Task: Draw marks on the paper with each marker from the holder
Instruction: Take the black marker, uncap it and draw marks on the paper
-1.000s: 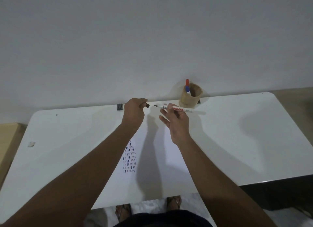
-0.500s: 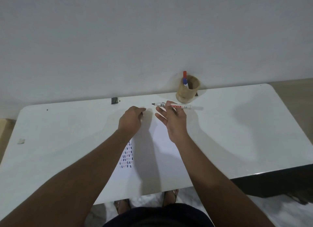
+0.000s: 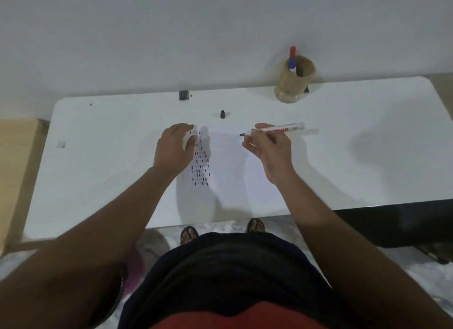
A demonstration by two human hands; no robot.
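Right hand (image 3: 269, 149) holds uncapped marker (image 3: 277, 130), seemingly above paper (image 3: 230, 171)

The surface (image 3: 355, 137) is glossy white, and the paper (image 3: 228, 161) on it is white too, carrying rows of short dark dashes, navy to near-black with some reddish ones, in a narrow block. The marker (image 3: 277, 129) has a white barrel with red lettering and a dark tip. The black cap (image 3: 222, 114) stands apart. The holder (image 3: 295, 79) is pale tan wood; a marker in it (image 3: 292, 58) shows red over blue.
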